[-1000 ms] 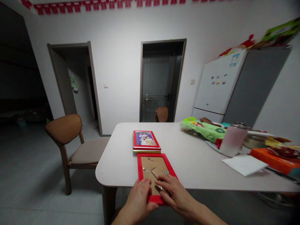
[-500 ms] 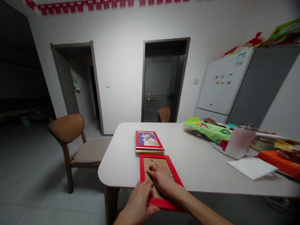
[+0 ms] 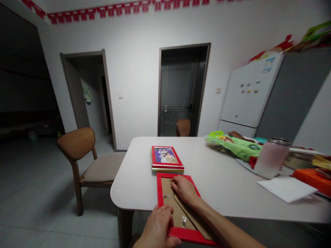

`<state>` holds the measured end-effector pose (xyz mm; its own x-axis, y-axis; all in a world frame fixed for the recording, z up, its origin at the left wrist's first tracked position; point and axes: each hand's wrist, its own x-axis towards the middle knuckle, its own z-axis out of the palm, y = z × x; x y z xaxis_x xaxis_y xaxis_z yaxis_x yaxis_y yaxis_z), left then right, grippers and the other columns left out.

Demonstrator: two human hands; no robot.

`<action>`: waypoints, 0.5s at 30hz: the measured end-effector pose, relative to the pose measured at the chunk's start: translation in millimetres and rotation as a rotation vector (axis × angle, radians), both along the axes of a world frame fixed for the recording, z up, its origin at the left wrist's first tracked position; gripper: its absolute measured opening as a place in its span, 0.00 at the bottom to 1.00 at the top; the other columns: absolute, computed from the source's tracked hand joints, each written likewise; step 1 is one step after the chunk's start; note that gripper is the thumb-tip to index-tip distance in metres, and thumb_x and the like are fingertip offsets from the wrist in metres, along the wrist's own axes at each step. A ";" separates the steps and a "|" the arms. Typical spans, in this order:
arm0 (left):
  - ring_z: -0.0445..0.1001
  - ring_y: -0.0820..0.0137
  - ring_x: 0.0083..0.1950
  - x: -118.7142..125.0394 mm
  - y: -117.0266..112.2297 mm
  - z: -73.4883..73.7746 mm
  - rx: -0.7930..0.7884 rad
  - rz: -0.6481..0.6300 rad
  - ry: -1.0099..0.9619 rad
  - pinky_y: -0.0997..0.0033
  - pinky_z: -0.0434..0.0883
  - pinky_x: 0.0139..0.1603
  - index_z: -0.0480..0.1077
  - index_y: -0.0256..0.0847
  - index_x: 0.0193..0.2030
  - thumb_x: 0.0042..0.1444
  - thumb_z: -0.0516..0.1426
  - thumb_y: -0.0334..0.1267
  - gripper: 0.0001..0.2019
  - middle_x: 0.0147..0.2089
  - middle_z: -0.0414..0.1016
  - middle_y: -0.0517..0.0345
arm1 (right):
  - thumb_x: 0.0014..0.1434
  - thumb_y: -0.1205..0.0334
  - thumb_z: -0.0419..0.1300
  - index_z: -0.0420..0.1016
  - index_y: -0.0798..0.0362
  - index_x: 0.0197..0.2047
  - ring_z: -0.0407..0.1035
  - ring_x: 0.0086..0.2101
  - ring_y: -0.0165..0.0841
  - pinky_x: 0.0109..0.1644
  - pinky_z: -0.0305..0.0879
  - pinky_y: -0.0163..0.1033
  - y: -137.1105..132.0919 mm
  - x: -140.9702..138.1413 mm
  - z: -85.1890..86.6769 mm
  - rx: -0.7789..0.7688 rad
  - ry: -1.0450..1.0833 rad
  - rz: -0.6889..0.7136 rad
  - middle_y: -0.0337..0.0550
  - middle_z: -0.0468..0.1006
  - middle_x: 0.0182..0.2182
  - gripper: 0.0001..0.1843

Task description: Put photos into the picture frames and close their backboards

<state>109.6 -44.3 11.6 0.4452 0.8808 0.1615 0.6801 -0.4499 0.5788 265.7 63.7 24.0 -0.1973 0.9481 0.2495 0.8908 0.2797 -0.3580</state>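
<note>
A red picture frame [image 3: 160, 193] lies face down at the table's near edge, its brown backing board [image 3: 178, 208] and small metal clips showing. My left hand [image 3: 160, 225] grips the frame's near left corner, thumb along the near bar and fingers over the left side. At the far end of the backing, my right hand [image 3: 184, 188] has its fingers bent and pressed together at a small metal clip, which they partly hide. The right forearm crosses the frame's right side. Just beyond lies another red picture frame [image 3: 168, 166] with a photo, stacked on at least one more frame.
On the table's [image 3: 207, 189] right stand a pinkish bottle [image 3: 272, 160], a green package [image 3: 234, 143], a white paper [image 3: 287, 187] and an orange box [image 3: 312, 181]. A wooden chair [image 3: 77, 144] stands left; another chair [image 3: 183, 127] is behind the table.
My right hand has moved from the left-side clip to the far end of the backing. My left hand keeps its hold on the corner. The view has shifted slightly.
</note>
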 end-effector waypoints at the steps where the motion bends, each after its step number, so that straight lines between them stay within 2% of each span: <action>1: 0.58 0.62 0.56 0.1 0.1 -0.8 -0.001 -0.004 0.008 0.59 0.52 0.58 0.65 0.40 0.45 0.32 0.66 0.39 0.29 0.54 0.63 0.52 | 0.52 0.61 0.49 0.72 0.53 0.32 0.66 0.33 0.32 0.32 0.55 0.33 5.3 0.8 -1.7 -0.005 -0.002 -0.027 0.45 0.74 0.32 0.12; 4: 0.58 0.60 0.56 1.4 0.0 -3.5 0.001 -0.002 0.026 0.58 0.51 0.58 0.61 0.37 0.50 0.31 0.65 0.40 0.35 0.54 0.62 0.48 | 0.51 0.60 0.49 0.71 0.53 0.28 0.67 0.30 0.32 0.28 0.53 0.33 17.8 1.6 -8.1 -0.018 0.000 -0.095 0.44 0.75 0.29 0.11; 7: 0.57 0.59 0.56 3.8 -1.3 -4.1 -0.007 0.012 0.037 0.57 0.51 0.59 0.58 0.34 0.52 0.32 0.65 0.40 0.38 0.55 0.61 0.44 | 0.51 0.59 0.50 0.71 0.53 0.28 0.67 0.29 0.32 0.27 0.52 0.33 25.4 1.5 -13.7 -0.018 0.007 -0.148 0.44 0.75 0.29 0.10; 12: 0.58 0.58 0.55 4.8 -4.2 3.0 -0.015 0.028 0.057 0.57 0.52 0.58 0.58 0.32 0.53 0.32 0.65 0.39 0.38 0.54 0.61 0.42 | 0.49 0.61 0.51 0.70 0.55 0.28 0.67 0.30 0.33 0.28 0.52 0.33 30.8 2.9 -13.9 0.004 0.040 -0.175 0.47 0.75 0.29 0.09; 15: 0.58 0.59 0.56 7.2 -4.8 8.9 -0.031 0.001 0.091 0.55 0.49 0.59 0.62 0.36 0.49 0.33 0.65 0.39 0.33 0.55 0.62 0.46 | 0.50 0.60 0.50 0.70 0.55 0.26 0.67 0.27 0.31 0.28 0.53 0.32 27.9 8.1 -6.8 0.011 0.083 -0.142 0.45 0.75 0.26 0.11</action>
<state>116.8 -49.2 20.6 0.4562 0.8850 0.0936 0.7307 -0.4325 0.5282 273.8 91.7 17.2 -0.0400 0.9620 0.2702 0.8891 0.1577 -0.4297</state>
